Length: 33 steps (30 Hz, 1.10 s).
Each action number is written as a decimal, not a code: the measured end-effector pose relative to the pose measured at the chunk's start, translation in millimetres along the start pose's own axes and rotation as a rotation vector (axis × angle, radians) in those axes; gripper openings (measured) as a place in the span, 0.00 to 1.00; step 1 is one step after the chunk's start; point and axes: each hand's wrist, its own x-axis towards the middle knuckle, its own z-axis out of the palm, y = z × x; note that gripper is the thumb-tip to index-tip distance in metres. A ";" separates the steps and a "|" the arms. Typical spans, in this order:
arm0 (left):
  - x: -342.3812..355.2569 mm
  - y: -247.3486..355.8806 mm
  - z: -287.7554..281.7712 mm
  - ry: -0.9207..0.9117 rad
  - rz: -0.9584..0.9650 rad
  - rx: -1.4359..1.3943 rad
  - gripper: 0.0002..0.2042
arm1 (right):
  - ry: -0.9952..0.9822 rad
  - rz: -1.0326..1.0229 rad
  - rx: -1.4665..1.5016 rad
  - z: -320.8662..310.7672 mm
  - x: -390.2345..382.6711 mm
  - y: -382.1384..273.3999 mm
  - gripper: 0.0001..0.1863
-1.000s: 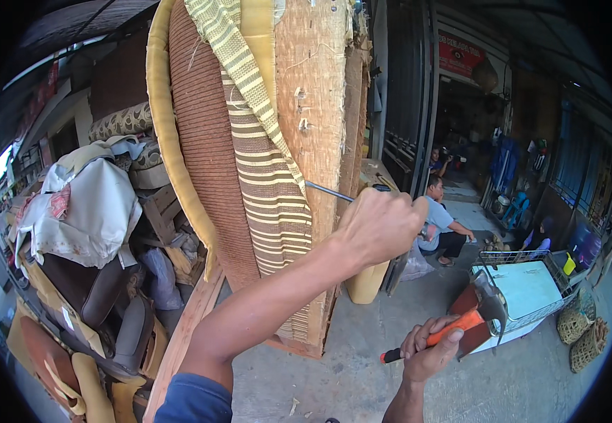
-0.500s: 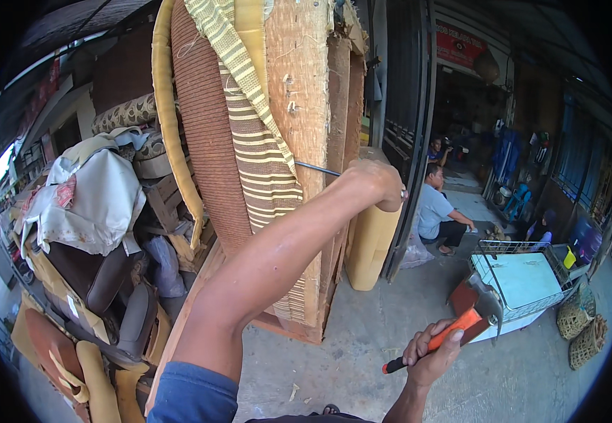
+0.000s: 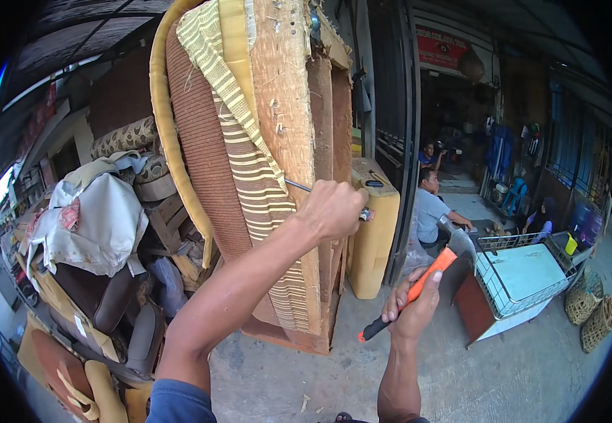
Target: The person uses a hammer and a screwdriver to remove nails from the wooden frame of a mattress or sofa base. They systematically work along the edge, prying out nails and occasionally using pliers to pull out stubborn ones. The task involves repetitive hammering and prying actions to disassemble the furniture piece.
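A sofa frame (image 3: pixel 288 120) stands on end before me, its bare wood dotted with staples. Brown and yellow striped fabric (image 3: pixel 249 166) hangs along its edge beside ribbed brown upholstery (image 3: pixel 204 134). My left hand (image 3: pixel 334 208) is closed around a tool with a thin metal shaft (image 3: pixel 297 185), like a screwdriver; the shaft's tip meets the fabric edge on the wood. Most of its handle is hidden in the fist. Lower right, my right hand (image 3: pixel 415 303) grips a hammer (image 3: pixel 429 276) by its orange and black handle, apart from the frame. Its grey head is blurred.
A yellow foam block (image 3: pixel 374 240) stands right of the frame, small tools on top. Sofa parts and a white cloth (image 3: pixel 91 218) pile up on the left. On the right are a wire-railed cart (image 3: pixel 524 275), woven baskets (image 3: pixel 597 328) and a seated person (image 3: pixel 433 208).
My right hand has raised the hammer and turned it more upright. My left hand sits a little lower and further left in view; the shaft stays at the fabric edge. The view has shifted slightly.
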 end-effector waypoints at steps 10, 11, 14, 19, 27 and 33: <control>-41.6 -15.1 -16.1 0.393 0.238 -0.326 0.09 | -0.094 0.188 -0.109 -21.4 -11.9 29.4 0.30; -54.2 -17.4 -26.6 0.509 0.138 -0.426 0.12 | -0.092 0.180 -0.128 -29.1 -10.3 26.6 0.29; -101.8 -71.9 -51.0 0.963 0.024 -1.179 0.16 | -0.112 0.212 -0.110 -31.8 -15.9 28.3 0.29; -91.9 -54.0 -42.7 1.108 0.059 -1.382 0.15 | -0.062 0.194 -0.174 -41.8 -17.6 24.3 0.28; -65.9 23.7 20.2 0.881 0.315 -0.572 0.18 | -0.086 0.211 -0.201 -36.3 -21.3 26.3 0.29; -67.2 20.1 30.6 0.952 0.267 -0.493 0.18 | -0.084 0.221 -0.230 -38.5 -21.0 24.5 0.29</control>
